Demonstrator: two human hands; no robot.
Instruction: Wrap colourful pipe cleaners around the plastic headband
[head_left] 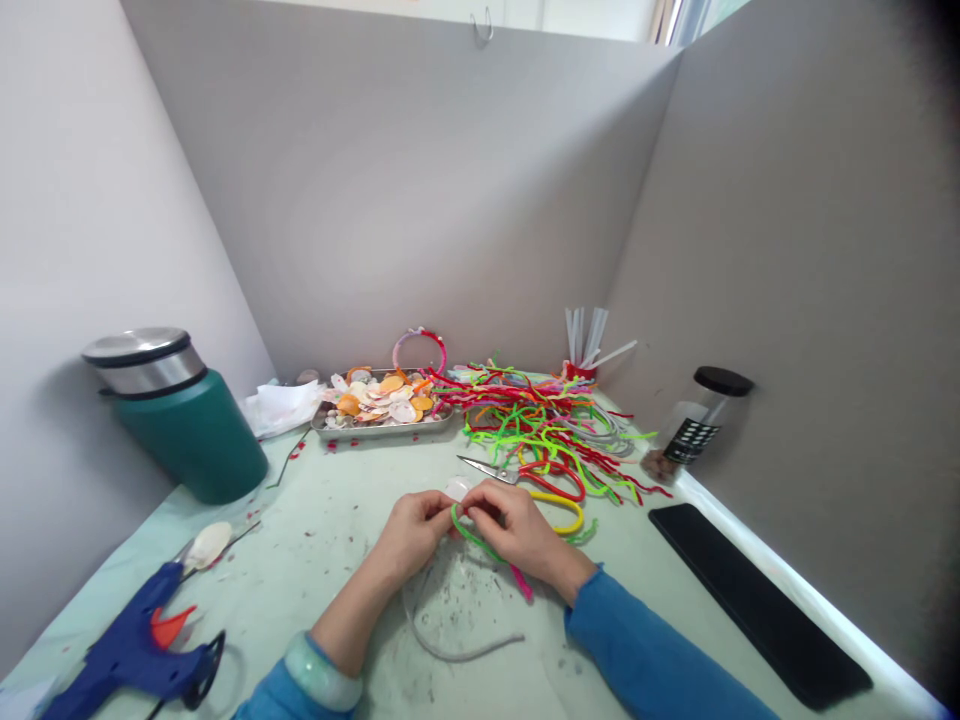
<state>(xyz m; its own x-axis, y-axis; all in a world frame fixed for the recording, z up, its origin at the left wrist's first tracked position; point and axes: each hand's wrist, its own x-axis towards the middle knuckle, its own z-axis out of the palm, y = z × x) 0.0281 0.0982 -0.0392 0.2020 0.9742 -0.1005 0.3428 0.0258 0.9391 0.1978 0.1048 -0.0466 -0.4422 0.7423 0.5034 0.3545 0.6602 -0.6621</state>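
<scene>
My left hand (417, 530) and my right hand (510, 525) meet at the middle of the table with fingertips pinched together. Between them is a green strand of yarn (474, 538), looped at the left fingertips and trailing under the right hand. A pink strand end (521, 583) pokes out below my right palm. Just beyond the fingertips shows a pale, clear round piece (457, 488), partly hidden. A grey cord (457, 658) curves on the table below my left hand; its upper end is hidden. Scissors with red and yellow handles (551, 480) lie just behind my right hand.
At the back stand a metal tray (382, 432) of shells, a beaded ring (394, 352) and a heap of coloured yarn (540, 420). Left are a green flask (195, 435) and a blue glue gun (127, 640). Right are a clear jar (694, 425) and a black slab (750, 600).
</scene>
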